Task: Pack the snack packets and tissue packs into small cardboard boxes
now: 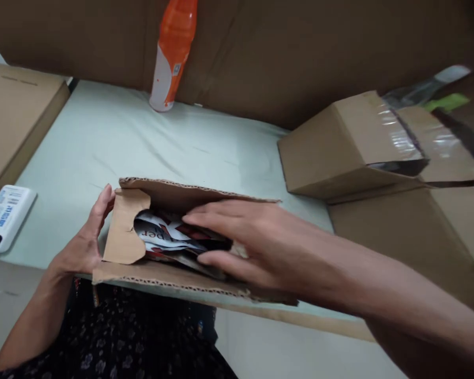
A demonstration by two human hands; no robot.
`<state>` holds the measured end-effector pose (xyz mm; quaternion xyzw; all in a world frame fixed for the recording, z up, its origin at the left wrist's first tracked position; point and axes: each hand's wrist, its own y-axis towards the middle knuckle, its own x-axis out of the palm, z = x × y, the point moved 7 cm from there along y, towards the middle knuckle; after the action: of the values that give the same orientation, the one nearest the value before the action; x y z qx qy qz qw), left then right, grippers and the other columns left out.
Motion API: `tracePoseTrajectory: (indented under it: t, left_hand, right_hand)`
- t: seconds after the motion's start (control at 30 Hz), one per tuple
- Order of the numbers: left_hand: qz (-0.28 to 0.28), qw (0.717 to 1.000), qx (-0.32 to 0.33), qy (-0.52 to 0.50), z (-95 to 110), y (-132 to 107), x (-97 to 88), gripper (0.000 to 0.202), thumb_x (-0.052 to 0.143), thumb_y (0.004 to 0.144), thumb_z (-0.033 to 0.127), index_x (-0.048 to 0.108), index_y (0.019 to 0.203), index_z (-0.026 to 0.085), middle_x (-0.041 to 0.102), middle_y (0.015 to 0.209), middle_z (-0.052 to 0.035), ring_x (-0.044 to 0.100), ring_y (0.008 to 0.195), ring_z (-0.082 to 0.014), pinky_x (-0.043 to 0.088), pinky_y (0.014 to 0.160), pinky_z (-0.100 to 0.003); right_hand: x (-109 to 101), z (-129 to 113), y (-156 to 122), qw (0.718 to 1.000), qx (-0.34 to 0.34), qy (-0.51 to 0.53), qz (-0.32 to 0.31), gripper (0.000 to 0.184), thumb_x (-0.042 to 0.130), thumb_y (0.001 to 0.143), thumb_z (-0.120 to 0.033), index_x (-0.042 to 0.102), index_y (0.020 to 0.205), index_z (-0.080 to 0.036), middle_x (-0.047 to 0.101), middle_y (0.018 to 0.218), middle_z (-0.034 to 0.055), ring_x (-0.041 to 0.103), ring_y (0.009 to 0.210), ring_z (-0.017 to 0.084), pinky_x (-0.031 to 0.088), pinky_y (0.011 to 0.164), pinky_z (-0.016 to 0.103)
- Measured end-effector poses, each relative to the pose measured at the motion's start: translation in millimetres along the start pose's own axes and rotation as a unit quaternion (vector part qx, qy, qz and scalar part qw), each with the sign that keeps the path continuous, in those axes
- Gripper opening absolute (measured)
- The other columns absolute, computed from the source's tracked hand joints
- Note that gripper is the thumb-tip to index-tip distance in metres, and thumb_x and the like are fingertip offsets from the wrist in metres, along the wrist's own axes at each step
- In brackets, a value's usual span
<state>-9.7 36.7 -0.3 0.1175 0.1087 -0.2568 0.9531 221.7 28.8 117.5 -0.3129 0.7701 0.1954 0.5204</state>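
Observation:
A small open cardboard box [189, 281] lies at the near edge of the pale green table [150, 142]. Inside it sits a white, red and black printed packet [169, 237]. My right hand [240, 242] reaches into the box from the right, fingers and thumb closed round the packet. My left hand [87, 237] steadies the box's left end, fingers stretched flat against its side flap [124, 226].
An orange and white bottle [171, 50] leans against a brown cardboard wall [300, 58] at the back. Taped cardboard boxes [359, 142] stack at the right. A flat carton [11, 116] lies at the left, with a white labelled device [3, 216] beside it.

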Motion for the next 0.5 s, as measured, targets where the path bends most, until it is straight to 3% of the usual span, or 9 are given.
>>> tracePoseTrajectory:
  t: [0.07,0.13,0.3,0.5]
  left_hand:
    - [0.012,1.0,0.002,0.013,7,-3,2.7,0.121,0.085,0.076,0.062,0.004,0.165,0.048,0.016,0.175,-0.0002,0.02,0.159,-0.0434,0.014,0.129,-0.067]
    - [0.024,0.999,0.002,0.023,13,-5,4.5,0.122,0.085,0.076,0.062,0.004,0.165,0.047,0.018,0.175,0.0001,0.021,0.158,-0.044,0.015,0.13,-0.067]
    - [0.019,0.999,0.018,0.046,9,-5,4.7,0.12,0.086,0.078,0.057,0.004,0.165,0.048,0.02,0.174,0.0,0.025,0.157,-0.0429,0.02,0.129,-0.065]
    - [-0.01,0.996,0.058,0.065,-9,-4,-0.1,0.13,0.089,0.073,0.057,-0.003,0.165,0.046,0.018,0.175,-0.0046,0.028,0.155,-0.0457,0.025,0.127,-0.069]
  right_hand:
    - [21,1,14,0.996,0.012,-0.028,-0.086,0.039,0.074,0.087,-0.035,0.072,0.122,-0.018,0.077,0.114,0.0129,0.074,0.101,0.029,0.06,0.084,0.038]
    - [32,4,19,0.991,0.019,-0.03,-0.127,0.037,0.074,0.086,-0.036,0.073,0.12,-0.019,0.078,0.107,0.0106,0.074,0.095,0.027,0.059,0.08,0.036]
    - [32,9,13,0.993,0.007,-0.011,-0.12,0.026,0.057,0.099,-0.028,0.072,0.119,-0.02,0.078,0.108,0.0082,0.074,0.089,0.022,0.057,0.077,0.033]
    - [28,-1,5,0.99,-0.016,-0.008,-0.139,0.033,0.065,0.093,-0.029,0.069,0.124,-0.019,0.075,0.119,0.0108,0.073,0.099,0.026,0.058,0.082,0.037]
